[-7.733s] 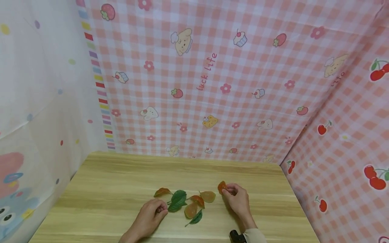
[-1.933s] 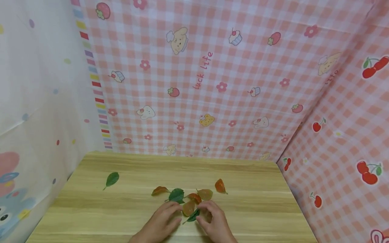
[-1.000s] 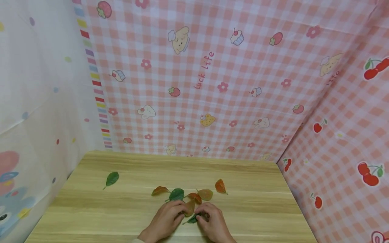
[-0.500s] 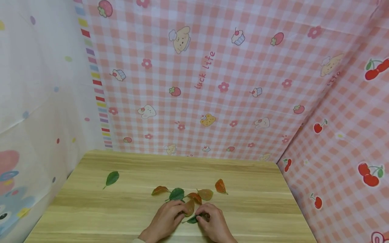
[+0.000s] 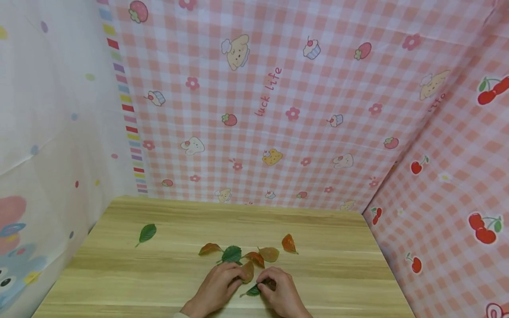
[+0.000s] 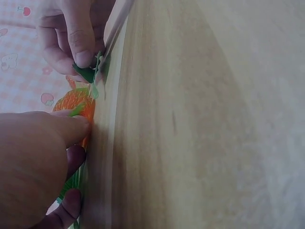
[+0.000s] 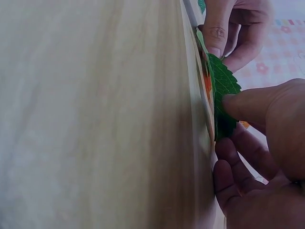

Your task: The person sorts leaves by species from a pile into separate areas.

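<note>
In the head view my left hand (image 5: 216,285) pinches the left edge of an orange-brown leaf (image 5: 248,271), low over the table. The left wrist view shows the thumb laid on that orange leaf (image 6: 71,101). Close by on the right, my right hand (image 5: 280,289) holds a small green leaf (image 5: 252,290) between thumb and fingers, its stem pointing left. The right wrist view shows this green leaf (image 7: 223,88) tilted up, with its serrated edge and veins plain. A gap separates the two held leaves in the head view.
Beyond the hands lie another green leaf (image 5: 231,254), a reddish-brown leaf (image 5: 209,249), a red-orange leaf (image 5: 255,258) and a tan leaf (image 5: 269,254). One orange leaf (image 5: 288,243) is farther right, one green leaf (image 5: 147,232) far left. Patterned cloth (image 5: 254,132) hangs behind the wooden table (image 5: 338,265).
Earlier the right hand put down an orange leaf, and a green leaf came to lie far left. Since then both hands closed on leaves; the right hand's green leaf has just shifted slightly right and nearer.
</note>
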Available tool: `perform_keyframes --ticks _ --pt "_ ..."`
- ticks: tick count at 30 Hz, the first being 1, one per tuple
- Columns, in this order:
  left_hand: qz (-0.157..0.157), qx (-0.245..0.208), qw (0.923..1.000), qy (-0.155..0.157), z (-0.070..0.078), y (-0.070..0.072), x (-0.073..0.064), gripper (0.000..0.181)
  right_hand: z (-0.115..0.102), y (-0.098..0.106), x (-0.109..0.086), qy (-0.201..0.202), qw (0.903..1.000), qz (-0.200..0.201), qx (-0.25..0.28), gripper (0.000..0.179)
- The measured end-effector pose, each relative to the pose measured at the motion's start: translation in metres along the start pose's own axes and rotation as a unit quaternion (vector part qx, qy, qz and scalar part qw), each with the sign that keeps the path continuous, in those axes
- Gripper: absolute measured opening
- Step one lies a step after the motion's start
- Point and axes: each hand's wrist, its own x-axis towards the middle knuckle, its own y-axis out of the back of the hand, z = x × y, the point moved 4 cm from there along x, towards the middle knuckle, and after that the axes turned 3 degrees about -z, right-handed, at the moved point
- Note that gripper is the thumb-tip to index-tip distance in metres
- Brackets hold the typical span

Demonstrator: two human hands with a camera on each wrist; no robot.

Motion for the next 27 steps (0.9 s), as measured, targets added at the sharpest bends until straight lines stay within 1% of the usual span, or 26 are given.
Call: perform_keyframes --ticks 6,16,21,27 --pt "0.006 0.002 1.0 -0.002 -0.001 -0.001 -0.001 0.016 0.001 0.001 -0.002 -0.003 0.9999 -0.007 -0.006 0.003" --pt "0.003 -0.014 0.9999 -0.004 -0.002 -0.003 -0.003 0.013 -0.001 0.005 -0.007 -0.009 0.9999 -0.005 0.007 0.003" --pt "0.008 -0.017 0.9997 -0.015 -0.001 -0.003 -0.004 0.013 -0.003 0.007 -0.01 -0.009 0.9999 0.004 0.006 0.006" --pt "0.003 -0.023 0.9995 -0.021 0.0 -0.004 -0.004 0.012 -0.002 0.009 -0.014 -0.004 0.9999 0.013 0.005 0.007"
